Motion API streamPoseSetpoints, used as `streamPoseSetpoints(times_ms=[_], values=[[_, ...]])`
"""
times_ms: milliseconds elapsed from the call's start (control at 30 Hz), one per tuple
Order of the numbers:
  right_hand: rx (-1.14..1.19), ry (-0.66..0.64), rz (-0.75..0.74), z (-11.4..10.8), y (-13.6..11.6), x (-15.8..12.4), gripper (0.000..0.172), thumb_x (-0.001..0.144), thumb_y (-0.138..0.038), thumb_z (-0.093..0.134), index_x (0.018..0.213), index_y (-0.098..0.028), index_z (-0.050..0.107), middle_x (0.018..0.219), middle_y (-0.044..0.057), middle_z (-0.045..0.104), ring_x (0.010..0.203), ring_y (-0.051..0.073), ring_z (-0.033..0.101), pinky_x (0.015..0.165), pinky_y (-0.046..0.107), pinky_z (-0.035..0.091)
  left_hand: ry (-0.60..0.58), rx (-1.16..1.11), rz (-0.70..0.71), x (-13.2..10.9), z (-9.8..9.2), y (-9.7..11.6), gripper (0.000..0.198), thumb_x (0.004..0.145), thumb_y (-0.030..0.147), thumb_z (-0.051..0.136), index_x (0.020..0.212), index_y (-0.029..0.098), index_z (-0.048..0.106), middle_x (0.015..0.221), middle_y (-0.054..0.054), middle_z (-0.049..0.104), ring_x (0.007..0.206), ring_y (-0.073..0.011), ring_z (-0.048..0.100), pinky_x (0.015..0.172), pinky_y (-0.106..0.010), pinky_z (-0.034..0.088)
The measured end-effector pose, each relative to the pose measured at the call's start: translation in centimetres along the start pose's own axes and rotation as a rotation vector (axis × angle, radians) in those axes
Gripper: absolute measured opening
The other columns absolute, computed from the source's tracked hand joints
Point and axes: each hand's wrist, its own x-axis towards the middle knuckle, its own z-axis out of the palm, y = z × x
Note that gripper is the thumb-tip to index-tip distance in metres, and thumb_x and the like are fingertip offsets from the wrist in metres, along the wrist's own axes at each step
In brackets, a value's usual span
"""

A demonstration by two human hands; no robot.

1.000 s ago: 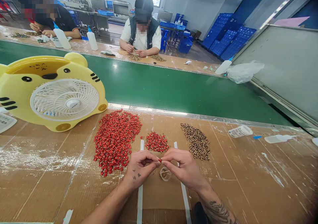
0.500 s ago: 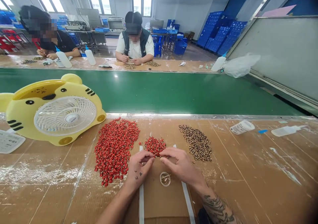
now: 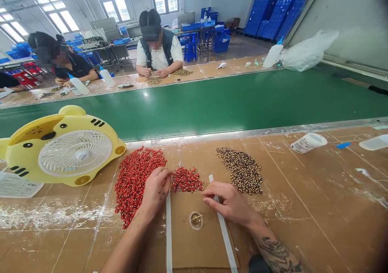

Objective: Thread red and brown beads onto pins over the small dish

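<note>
A cardboard-covered worktop (image 3: 303, 224) is seen. The left hand (image 3: 156, 190) is laid on the large red pile (image 3: 133, 180), fingertips curled at the small red pile (image 3: 186, 179). The right hand (image 3: 228, 203) is rested near a small cup (image 3: 196, 219). Whether either hand is clamped on anything cannot be told.

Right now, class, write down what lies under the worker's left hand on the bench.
The left hand lies over the right edge of the large pile of red pieces and the top of a white strip. Whether its fingertips hold a piece is hidden.
</note>
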Motion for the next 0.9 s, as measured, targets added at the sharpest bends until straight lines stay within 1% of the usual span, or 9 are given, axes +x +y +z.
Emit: streamPoseSetpoints(times_ms=[100, 167, 267, 367, 433, 533, 700, 833, 900], values=[[-0.012, -0.121, -0.021, 0.2, -0.2, -0.2, 0.010, 0.089, -0.025, 0.064, 0.089, -0.018, 0.073, 0.077, 0.003, 0.067, 0.070, 0.015, 0.060, 0.066, 0.026, 0.045, -0.129, 0.185, -0.033, -0.5, -1.9, -0.8, 0.026, 0.090, 0.012, 0.048, 0.096, 0.021, 0.071, 0.095, -0.007, 0.072, 0.088, -0.0221, 0.068, 0.078, -0.032, 0.052], [-0.017, -0.167, -0.044, 0.5, -0.4, -0.2, 0.009, 0.089, -0.024, 0.066, 0.091, -0.018, 0.072, 0.078, 0.002, 0.067, 0.072, 0.015, 0.059, 0.066, 0.026, 0.044, -0.191, 0.256, -0.017, -0.5, -2.3, -0.8, 0.026, 0.091, 0.012, 0.047, 0.097, 0.021, 0.070, 0.096, -0.008, 0.071, 0.090, -0.0230, 0.067, 0.078, -0.032, 0.051], [-0.001, -0.197, -0.062, 0.8, -0.6, -0.3, 0.009, 0.088, -0.025, 0.068, 0.093, -0.018, 0.072, 0.080, 0.002, 0.067, 0.072, 0.014, 0.058, 0.067, 0.027, 0.043, -0.233, 0.284, 0.017, -0.2, -1.7, -0.4, 0.025, 0.093, 0.013, 0.045, 0.094, 0.020, 0.070, 0.093, -0.009, 0.069, 0.088, -0.0233, 0.065, 0.077, -0.032, 0.049], [0.007, -0.200, -0.052, 0.7, -0.5, -0.3, 0.010, 0.087, -0.025, 0.070, 0.093, -0.017, 0.071, 0.077, 0.001, 0.065, 0.070, 0.014, 0.057, 0.068, 0.026, 0.043, -0.277, 0.260, 0.039, 0.5, -0.7, -0.5, 0.029, 0.094, 0.011, 0.043, 0.097, 0.020, 0.071, 0.092, -0.009, 0.069, 0.088, -0.0229, 0.066, 0.078, -0.031, 0.049], [0.006, -0.201, -0.058, 0.7, -0.4, -0.3, 0.009, 0.086, -0.024, 0.070, 0.093, -0.017, 0.071, 0.076, 0.001, 0.065, 0.069, 0.013, 0.056, 0.067, 0.026, 0.043, -0.307, 0.249, 0.028, 0.9, -0.4, -0.7, 0.032, 0.093, 0.010, 0.042, 0.099, 0.019, 0.072, 0.091, -0.009, 0.068, 0.086, -0.0221, 0.066, 0.077, -0.030, 0.048], [0.011, -0.211, -0.082, 0.8, -0.2, -0.3, 0.008, 0.087, -0.023, 0.070, 0.091, -0.017, 0.073, 0.076, 0.001, 0.065, 0.067, 0.013, 0.056, 0.064, 0.025, 0.042, -0.340, 0.264, -0.014, 1.3, -0.5, -1.2, 0.028, 0.088, 0.008, 0.048, 0.092, 0.019, 0.073, 0.085, -0.008, 0.066, 0.080, -0.0217, 0.065, 0.073, -0.029, 0.047], [0.058, -0.214, -0.095, 1.2, 0.1, -0.3, 0.011, 0.090, -0.022, 0.067, 0.085, -0.017, 0.076, 0.077, 0.002, 0.067, 0.070, 0.013, 0.059, 0.063, 0.024, 0.043, -0.352, 0.248, -0.025, 1.5, -0.7, -1.4, 0.025, 0.082, 0.007, 0.051, 0.080, 0.019, 0.072, 0.081, -0.007, 0.064, 0.076, -0.0218, 0.063, 0.070, -0.030, 0.046], [0.052, -0.200, -0.101, 1.2, 0.0, -0.2, 0.011, 0.089, -0.026, 0.069, 0.087, -0.017, 0.075, 0.077, 0.002, 0.068, 0.069, 0.013, 0.059, 0.062, 0.024, 0.044, -0.263, 0.128, -0.056, 1.0, -1.0, -0.9, 0.022, 0.080, 0.007, 0.053, 0.073, 0.020, 0.071, 0.076, -0.005, 0.066, 0.073, -0.0202, 0.063, 0.069, -0.029, 0.047], [0.031, -0.200, -0.096, 1.1, -0.1, -0.1, 0.012, 0.089, -0.027, 0.069, 0.084, -0.017, 0.075, 0.076, 0.002, 0.068, 0.068, 0.013, 0.058, 0.061, 0.024, 0.043, -0.210, -0.010, -0.116, 0.4, -1.3, -0.4, 0.020, 0.081, 0.010, 0.055, 0.080, 0.020, 0.071, 0.075, -0.004, 0.069, 0.072, -0.0191, 0.065, 0.069, -0.028, 0.049]])
